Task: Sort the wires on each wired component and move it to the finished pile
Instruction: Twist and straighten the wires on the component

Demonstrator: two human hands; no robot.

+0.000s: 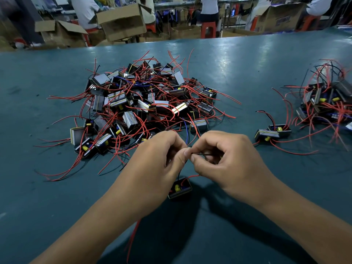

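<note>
Far left: bare green table [28, 115]. Centre-left: big unsorted pile [144, 103], dozens of components in tangled red wires, most of the job left by the look of it. Below the pile, left hand [160, 159], fingers curled, pinching a thin black wire [200, 154] at the thumb tip. Hanging just beneath both hands, clear of the pile: component [180, 188] in work, red lead trailing down. Right hand [226, 159], curled, pinching the same wire. Further right, two components [272, 133] set apart. Far right: smaller finished pile [325, 100], a modest share done.
</note>
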